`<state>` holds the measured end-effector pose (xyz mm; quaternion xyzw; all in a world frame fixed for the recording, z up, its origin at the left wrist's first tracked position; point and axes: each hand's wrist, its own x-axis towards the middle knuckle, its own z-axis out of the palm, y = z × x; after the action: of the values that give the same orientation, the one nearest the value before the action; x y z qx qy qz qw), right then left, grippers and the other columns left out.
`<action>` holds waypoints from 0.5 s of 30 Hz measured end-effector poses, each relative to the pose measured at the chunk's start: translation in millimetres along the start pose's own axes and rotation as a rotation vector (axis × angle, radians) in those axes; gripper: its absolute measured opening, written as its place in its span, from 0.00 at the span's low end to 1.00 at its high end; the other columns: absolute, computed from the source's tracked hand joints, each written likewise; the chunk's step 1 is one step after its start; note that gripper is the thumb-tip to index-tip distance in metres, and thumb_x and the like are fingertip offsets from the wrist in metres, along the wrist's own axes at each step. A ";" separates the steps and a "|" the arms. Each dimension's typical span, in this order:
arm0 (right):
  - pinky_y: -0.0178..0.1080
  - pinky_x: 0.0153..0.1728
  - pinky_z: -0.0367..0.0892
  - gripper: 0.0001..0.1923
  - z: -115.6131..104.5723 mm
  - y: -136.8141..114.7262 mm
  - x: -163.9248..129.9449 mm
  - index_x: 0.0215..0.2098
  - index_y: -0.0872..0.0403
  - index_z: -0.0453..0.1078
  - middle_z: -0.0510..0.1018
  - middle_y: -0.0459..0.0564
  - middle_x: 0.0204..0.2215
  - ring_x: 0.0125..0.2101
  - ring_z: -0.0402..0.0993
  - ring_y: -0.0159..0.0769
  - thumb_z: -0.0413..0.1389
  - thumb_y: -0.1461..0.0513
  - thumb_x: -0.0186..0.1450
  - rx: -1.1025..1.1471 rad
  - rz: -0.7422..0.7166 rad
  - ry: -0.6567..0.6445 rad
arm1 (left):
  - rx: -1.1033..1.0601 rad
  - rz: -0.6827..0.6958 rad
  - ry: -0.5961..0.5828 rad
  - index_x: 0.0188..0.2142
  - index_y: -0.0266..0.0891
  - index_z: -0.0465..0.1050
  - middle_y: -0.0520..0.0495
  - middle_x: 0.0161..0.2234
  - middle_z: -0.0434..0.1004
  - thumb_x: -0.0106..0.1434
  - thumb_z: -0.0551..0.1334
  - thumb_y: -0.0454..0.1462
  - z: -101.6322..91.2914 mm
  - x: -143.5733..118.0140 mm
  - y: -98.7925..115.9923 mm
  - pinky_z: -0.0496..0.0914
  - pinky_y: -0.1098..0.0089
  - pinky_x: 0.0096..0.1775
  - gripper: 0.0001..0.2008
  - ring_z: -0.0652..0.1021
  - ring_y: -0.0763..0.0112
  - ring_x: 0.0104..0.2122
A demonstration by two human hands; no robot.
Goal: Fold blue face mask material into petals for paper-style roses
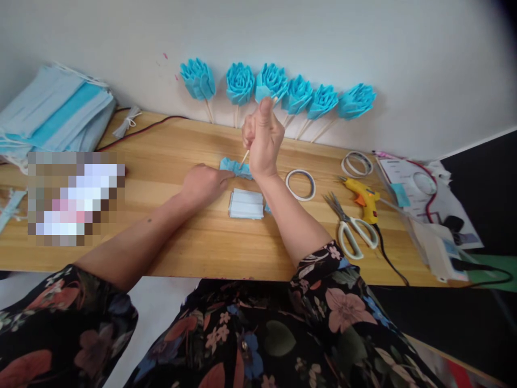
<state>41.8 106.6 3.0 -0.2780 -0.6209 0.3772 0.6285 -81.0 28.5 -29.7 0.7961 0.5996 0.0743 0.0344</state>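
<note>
My right hand [264, 137] is raised over the table, its fingers closed around a thin wooden stick [244, 159]. The stick slants down, and its lower tip meets a crumpled blue strip of mask fabric [230, 166] lying on the table. My left hand [205, 186] rests low on the wood with a finger stretched out onto that strip; its thumb side is partly hidden. Just in front of the strip lies a small stack of pale blue folded pieces [246, 203]. My right forearm hides some blue fabric beside the stack.
Several blue fabric flowers [240, 83] on sticks lean against the wall. Right: tape roll [300, 185], scissors [350, 223], yellow glue gun [361, 198] with cord, another tape roll [357, 164]. Left: a mask pile [56, 110], a tied wire bundle [127, 122], a blurred-out object [76, 199].
</note>
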 end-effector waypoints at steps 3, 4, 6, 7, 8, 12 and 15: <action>0.36 0.22 0.61 0.32 0.9 10.7 -1.4 0.22 0.49 0.46 0.49 0.39 0.16 0.18 0.54 0.29 0.39 0.33 0.65 0.082 -0.017 0.087 | -0.009 -0.015 0.049 0.50 0.46 0.82 0.43 0.31 0.84 0.66 0.52 0.34 0.2 -0.7 -0.1 0.71 0.62 0.38 0.22 0.81 0.60 0.30; 0.36 0.22 0.61 0.32 1.3 11.7 -1.6 0.22 0.49 0.45 0.49 0.39 0.17 0.18 0.54 0.28 0.40 0.33 0.65 0.081 -0.012 0.087 | -0.013 -0.023 0.071 0.50 0.45 0.82 0.43 0.31 0.84 0.66 0.52 0.34 0.8 -0.9 -0.1 0.71 0.62 0.38 0.22 0.81 0.60 0.30; 0.36 0.23 0.61 0.32 2.3 11.4 -2.5 0.22 0.49 0.45 0.50 0.39 0.17 0.18 0.55 0.28 0.41 0.34 0.65 0.060 0.001 0.078 | -0.026 -0.019 0.101 0.50 0.46 0.82 0.43 0.31 0.85 0.66 0.52 0.34 3.0 -0.8 -0.4 0.71 0.62 0.38 0.22 0.81 0.60 0.30; 0.36 0.23 0.61 0.31 2.7 10.6 -2.9 0.22 0.49 0.45 0.50 0.39 0.17 0.19 0.55 0.28 0.41 0.34 0.66 0.053 0.005 0.085 | -0.035 -0.008 0.105 0.50 0.46 0.82 0.43 0.31 0.85 0.66 0.52 0.34 4.5 -0.5 -0.6 0.71 0.62 0.38 0.22 0.81 0.60 0.30; 0.35 0.23 0.61 0.31 2.9 9.4 -3.0 0.22 0.49 0.45 0.50 0.39 0.17 0.19 0.55 0.28 0.41 0.34 0.66 0.050 0.008 0.089 | -0.044 0.005 0.104 0.49 0.46 0.83 0.43 0.31 0.85 0.66 0.52 0.35 6.0 -0.1 -1.0 0.71 0.62 0.38 0.21 0.81 0.60 0.30; 0.35 0.22 0.60 0.32 -1.3 -1.2 2.9 0.22 0.49 0.45 0.50 0.40 0.18 0.18 0.55 0.27 0.39 0.33 0.65 0.057 0.023 0.110 | -0.059 0.018 0.081 0.47 0.46 0.83 0.44 0.31 0.85 0.66 0.53 0.36 9.5 1.8 -2.2 0.71 0.62 0.38 0.20 0.81 0.59 0.31; 0.35 0.18 0.54 0.32 -9.7 -12.3 13.3 0.22 0.49 0.43 0.47 0.39 0.17 0.16 0.51 0.27 0.37 0.33 0.65 0.114 -0.038 0.191 | -0.028 0.010 0.046 0.50 0.46 0.82 0.43 0.32 0.85 0.66 0.53 0.35 7.8 2.1 -1.3 0.71 0.61 0.39 0.21 0.81 0.59 0.31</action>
<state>52.2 111.7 19.9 -0.2647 -0.5407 0.3716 0.7067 -80.4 31.2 -37.5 0.7967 0.5950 0.1011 0.0313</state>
